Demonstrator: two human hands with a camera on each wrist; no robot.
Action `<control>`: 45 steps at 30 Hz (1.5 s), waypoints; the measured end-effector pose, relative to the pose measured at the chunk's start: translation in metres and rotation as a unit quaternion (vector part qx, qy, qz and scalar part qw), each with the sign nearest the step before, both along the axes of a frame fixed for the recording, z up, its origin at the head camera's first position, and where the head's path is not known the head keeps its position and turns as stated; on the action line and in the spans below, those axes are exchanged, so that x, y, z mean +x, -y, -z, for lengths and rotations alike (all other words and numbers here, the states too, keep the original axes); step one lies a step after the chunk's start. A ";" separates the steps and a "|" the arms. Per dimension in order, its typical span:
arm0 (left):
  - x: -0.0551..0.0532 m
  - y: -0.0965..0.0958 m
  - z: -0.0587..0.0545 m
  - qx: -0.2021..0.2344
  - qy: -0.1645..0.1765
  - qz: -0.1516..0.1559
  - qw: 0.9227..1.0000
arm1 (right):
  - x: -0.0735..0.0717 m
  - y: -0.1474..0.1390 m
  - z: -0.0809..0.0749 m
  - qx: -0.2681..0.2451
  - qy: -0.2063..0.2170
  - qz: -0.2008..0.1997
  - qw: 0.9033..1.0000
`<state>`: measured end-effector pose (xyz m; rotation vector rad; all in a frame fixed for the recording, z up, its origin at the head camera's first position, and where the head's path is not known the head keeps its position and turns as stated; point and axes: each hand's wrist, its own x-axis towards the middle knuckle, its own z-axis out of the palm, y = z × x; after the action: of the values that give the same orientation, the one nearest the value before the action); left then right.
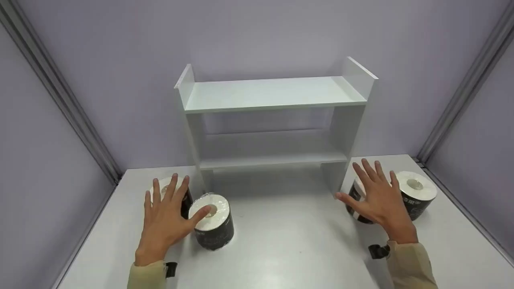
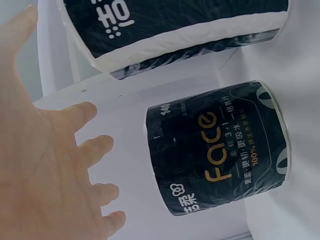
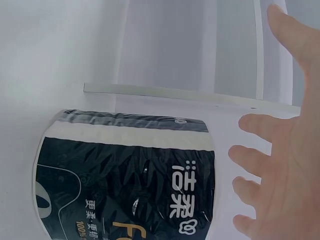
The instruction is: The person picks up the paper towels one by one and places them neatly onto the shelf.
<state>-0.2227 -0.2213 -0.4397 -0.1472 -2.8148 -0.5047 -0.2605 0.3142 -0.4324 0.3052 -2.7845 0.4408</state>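
Note:
My left hand [image 1: 164,222] is spread flat above two wrapped toilet paper rolls on the left, its fingers straight. The nearer roll [image 1: 215,228] has a white top and dark printed wrapper; the thumb overlaps its top in the head view. Behind the fingers stands the other left roll [image 2: 220,150], partly hidden. On the right, my right hand [image 1: 379,200] is likewise spread, palm down, and holds nothing. It partly covers one roll [image 3: 125,175], while another roll [image 1: 417,194] stands just to its right. In both wrist views the fingers are apart from the rolls.
A white two-tier shelf unit [image 1: 265,94] with raised side panels stands at the back middle of the white table [image 1: 277,237]. Its lower shelf [image 1: 273,148] sits above the tabletop. Pale walls with grey metal corner posts [image 1: 66,92] enclose the table.

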 end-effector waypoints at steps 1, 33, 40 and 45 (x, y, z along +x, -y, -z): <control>0.000 0.000 0.000 0.000 -0.001 0.001 1.000 | 0.000 0.000 0.000 0.000 0.000 0.001 1.000; 0.021 -0.002 -0.002 0.031 -0.029 0.036 0.998 | -0.015 0.043 0.006 -0.169 -0.046 -0.044 0.984; 0.030 0.000 0.002 0.044 -0.042 0.047 0.997 | -0.026 0.052 0.009 -0.186 -0.051 -0.039 0.980; 0.034 0.002 0.001 0.044 -0.059 0.053 0.996 | -0.034 0.059 0.009 -0.216 -0.071 -0.031 0.973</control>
<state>-0.1886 -0.2233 -0.4410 -0.2980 -2.6753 -0.6227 -0.2940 0.2547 -0.4415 0.3069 -2.4620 0.9766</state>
